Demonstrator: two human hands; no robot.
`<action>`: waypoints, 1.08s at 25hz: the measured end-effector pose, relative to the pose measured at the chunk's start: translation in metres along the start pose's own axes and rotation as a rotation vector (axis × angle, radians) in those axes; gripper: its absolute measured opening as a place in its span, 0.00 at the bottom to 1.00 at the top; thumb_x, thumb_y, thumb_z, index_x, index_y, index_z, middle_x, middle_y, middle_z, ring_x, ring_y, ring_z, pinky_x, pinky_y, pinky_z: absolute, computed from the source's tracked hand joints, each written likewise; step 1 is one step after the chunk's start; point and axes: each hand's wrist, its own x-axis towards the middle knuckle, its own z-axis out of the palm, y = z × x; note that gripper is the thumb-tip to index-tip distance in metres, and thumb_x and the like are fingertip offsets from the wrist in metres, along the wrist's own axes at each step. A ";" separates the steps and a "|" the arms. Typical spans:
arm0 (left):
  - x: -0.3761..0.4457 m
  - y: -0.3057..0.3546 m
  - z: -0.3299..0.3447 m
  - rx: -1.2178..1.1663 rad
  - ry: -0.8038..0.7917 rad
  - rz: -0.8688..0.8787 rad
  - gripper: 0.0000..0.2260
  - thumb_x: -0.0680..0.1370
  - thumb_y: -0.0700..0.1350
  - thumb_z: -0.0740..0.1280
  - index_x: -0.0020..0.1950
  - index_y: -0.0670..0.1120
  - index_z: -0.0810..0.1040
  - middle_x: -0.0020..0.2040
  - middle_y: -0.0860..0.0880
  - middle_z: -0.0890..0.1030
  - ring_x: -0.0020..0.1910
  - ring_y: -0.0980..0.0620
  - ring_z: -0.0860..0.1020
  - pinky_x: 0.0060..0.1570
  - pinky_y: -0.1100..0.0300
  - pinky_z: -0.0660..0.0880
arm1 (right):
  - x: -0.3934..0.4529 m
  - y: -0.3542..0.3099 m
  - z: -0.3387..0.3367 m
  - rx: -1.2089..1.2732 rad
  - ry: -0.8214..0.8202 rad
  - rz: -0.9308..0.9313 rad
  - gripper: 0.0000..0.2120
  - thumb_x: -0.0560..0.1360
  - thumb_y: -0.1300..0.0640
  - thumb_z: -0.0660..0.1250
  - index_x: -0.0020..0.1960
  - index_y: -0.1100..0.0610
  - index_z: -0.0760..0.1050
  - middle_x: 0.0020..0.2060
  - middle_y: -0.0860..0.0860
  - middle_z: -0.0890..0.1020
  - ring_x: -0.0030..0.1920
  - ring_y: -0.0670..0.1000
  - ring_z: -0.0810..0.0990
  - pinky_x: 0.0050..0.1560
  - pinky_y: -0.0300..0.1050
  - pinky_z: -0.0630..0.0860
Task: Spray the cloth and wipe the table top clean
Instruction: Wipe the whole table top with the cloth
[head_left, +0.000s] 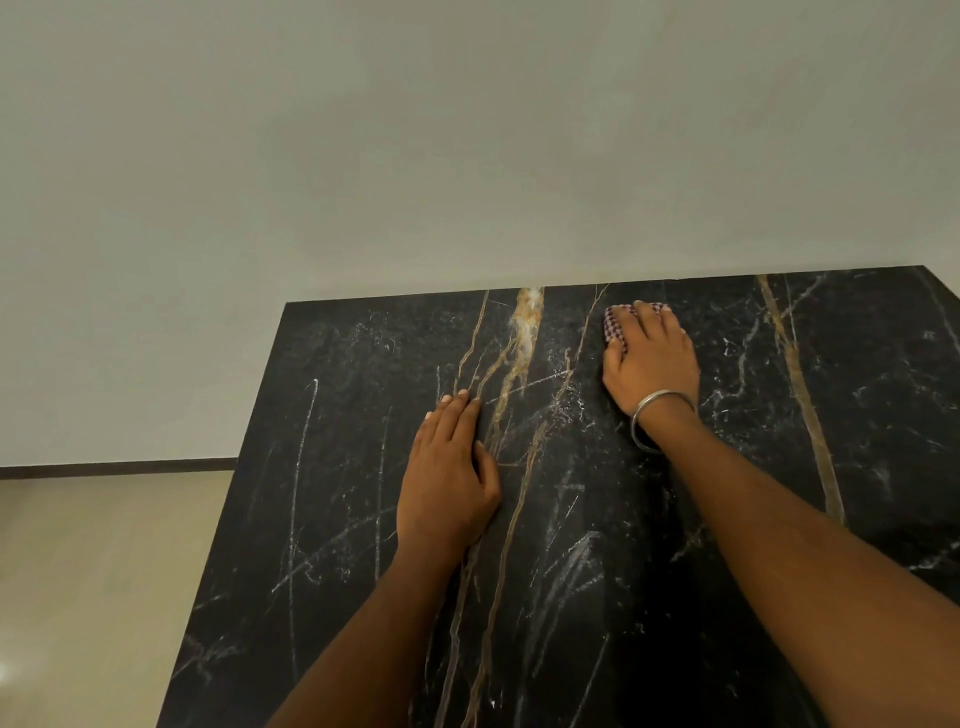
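A black marble table top (337, 467) with gold and white veins fills the lower right of the head view. A small red-and-white checked cloth (615, 325) lies near the far edge. My right hand (652, 358), with a metal bangle at the wrist, presses flat on the cloth with fingers spread over it, so most of the cloth is hidden. My left hand (449, 473) rests flat on the bare table top, fingers straight and together, nearer to me and to the left of the right hand. No spray bottle is in view.
The table's far edge meets a plain pale wall (415, 156). The left edge of the table drops to a beige tiled floor (93, 571) with a dark skirting strip (119, 467) along the wall.
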 end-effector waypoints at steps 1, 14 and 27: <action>0.001 0.000 0.001 0.002 0.003 -0.002 0.24 0.80 0.46 0.58 0.76 0.48 0.62 0.76 0.52 0.62 0.76 0.56 0.56 0.77 0.56 0.51 | 0.003 0.005 -0.001 -0.002 0.003 0.029 0.24 0.79 0.50 0.52 0.75 0.52 0.59 0.75 0.53 0.61 0.76 0.57 0.55 0.74 0.57 0.55; 0.002 -0.002 -0.001 -0.023 -0.009 -0.006 0.24 0.80 0.47 0.57 0.77 0.49 0.61 0.77 0.53 0.61 0.76 0.58 0.55 0.77 0.57 0.51 | 0.031 -0.026 0.009 -0.004 -0.034 -0.083 0.25 0.80 0.49 0.50 0.76 0.52 0.57 0.76 0.52 0.59 0.76 0.56 0.53 0.75 0.56 0.55; 0.001 -0.001 0.000 -0.020 0.002 -0.010 0.24 0.80 0.48 0.56 0.77 0.50 0.60 0.77 0.54 0.59 0.76 0.60 0.53 0.76 0.59 0.48 | 0.050 -0.061 0.021 0.008 -0.027 -0.167 0.24 0.80 0.50 0.50 0.75 0.51 0.59 0.75 0.52 0.62 0.76 0.56 0.55 0.74 0.56 0.56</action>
